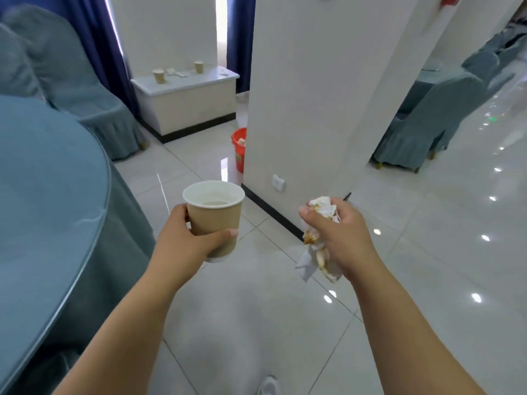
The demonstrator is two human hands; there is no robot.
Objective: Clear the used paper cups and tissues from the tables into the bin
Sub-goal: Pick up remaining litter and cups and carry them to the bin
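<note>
Cup in the left grip (182,238), stained tissues in the right grip (339,238), both held over the tiled floor (285,323).

The person's left grip is clamped on the brown paper cup (214,215), with the thumb across the near wall and the fingers round the far side. The cup is upright, its rim above the grip and its base below, and pale liquid shows inside. The right grip is clamped on a wad of crumpled tissues (320,206), which sticks out above the thumb and hangs below the palm. The red bin (239,149) stands ahead on the floor, half hidden behind a white pillar (299,95), well apart from both grips. Beyond it a white surface (185,81) carries two more cups (158,76) with what may be tissues between them.
</note>
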